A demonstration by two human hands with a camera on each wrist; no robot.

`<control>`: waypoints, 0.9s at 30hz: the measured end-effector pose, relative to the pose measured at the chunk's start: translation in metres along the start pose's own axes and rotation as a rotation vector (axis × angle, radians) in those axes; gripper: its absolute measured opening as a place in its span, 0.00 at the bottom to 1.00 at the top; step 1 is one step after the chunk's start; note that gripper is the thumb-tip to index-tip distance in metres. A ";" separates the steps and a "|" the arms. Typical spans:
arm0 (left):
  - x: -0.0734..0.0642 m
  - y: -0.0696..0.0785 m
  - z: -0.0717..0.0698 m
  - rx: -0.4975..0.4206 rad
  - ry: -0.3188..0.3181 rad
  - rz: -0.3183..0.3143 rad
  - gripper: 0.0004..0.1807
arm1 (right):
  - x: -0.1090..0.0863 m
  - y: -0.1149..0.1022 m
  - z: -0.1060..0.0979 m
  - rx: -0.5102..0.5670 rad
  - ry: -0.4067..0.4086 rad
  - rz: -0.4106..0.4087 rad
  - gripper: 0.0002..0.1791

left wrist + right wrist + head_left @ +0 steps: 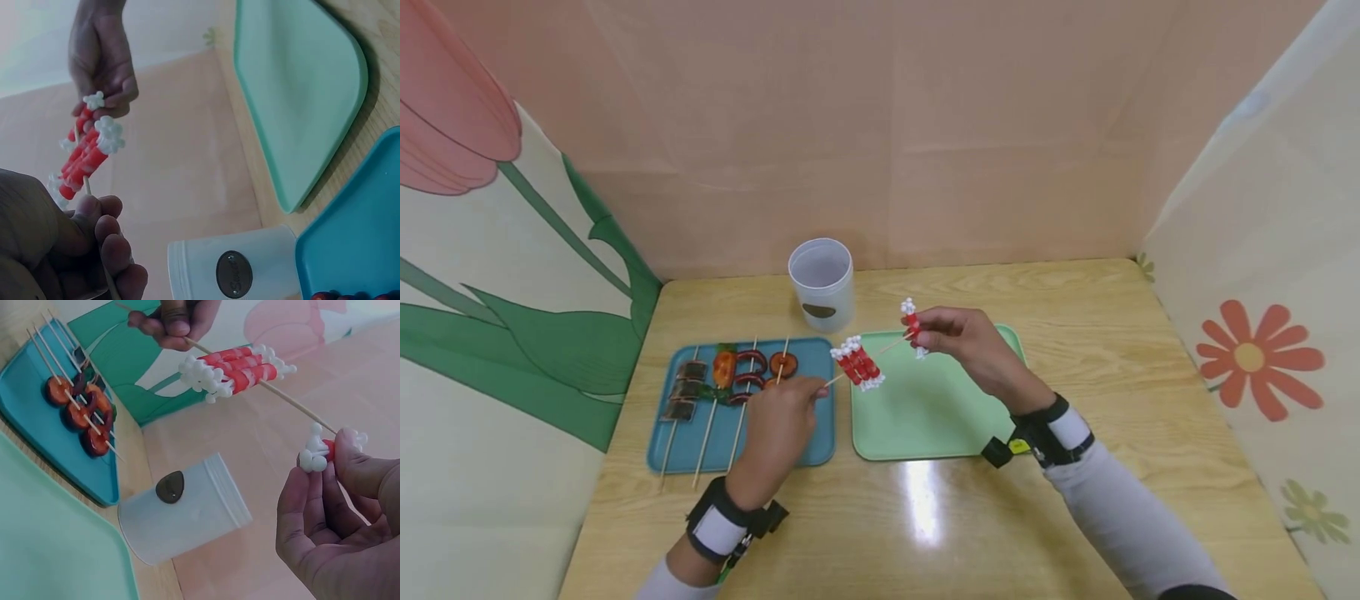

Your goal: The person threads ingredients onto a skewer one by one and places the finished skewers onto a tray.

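Observation:
My left hand point(784, 425) grips the lower end of a thin wooden skewer point(297, 407) over the right part of the blue tray. Several red pieces with white knobbed ends point(858, 364) sit side by side on the skewer, crosswise to it. Above the green tray, my right hand point(970, 346) pinches one more red piece with white knobbed ends point(319, 453) between thumb and fingers. The skewer's far tip meets this piece right by the thumb. In the left wrist view the threaded pieces point(87, 156) partly cover the pinched one.
A blue tray point(658, 454) at the left holds several toy food skewers point(722, 367). To its right lies a pale green tray point(917, 417). Behind them stands a white cup point(822, 279) with a dark oval label. The wooden table point(1120, 350) meets fabric walls at back and sides.

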State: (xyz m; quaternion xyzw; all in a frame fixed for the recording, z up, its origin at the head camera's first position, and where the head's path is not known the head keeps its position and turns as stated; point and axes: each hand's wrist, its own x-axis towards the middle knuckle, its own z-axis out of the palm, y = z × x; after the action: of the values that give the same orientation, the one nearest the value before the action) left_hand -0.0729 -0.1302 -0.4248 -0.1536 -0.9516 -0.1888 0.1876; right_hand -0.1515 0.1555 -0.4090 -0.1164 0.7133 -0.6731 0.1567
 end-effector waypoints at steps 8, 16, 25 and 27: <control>0.000 0.001 -0.001 0.008 -0.012 -0.013 0.03 | -0.004 -0.001 0.001 0.003 0.006 0.002 0.16; -0.001 0.001 0.000 -0.011 -0.020 -0.029 0.02 | -0.002 -0.001 0.003 0.018 0.029 -0.017 0.14; -0.001 0.003 0.000 0.004 -0.010 -0.026 0.02 | -0.003 0.002 0.005 -0.032 0.039 0.015 0.18; -0.001 0.003 0.001 0.013 0.001 -0.011 0.02 | -0.003 0.001 0.006 -0.052 0.042 0.018 0.19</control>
State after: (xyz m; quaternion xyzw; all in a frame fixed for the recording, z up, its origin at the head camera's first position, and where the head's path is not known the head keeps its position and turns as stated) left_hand -0.0712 -0.1274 -0.4246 -0.1469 -0.9536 -0.1837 0.1880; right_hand -0.1466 0.1513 -0.4101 -0.0996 0.7347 -0.6553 0.1448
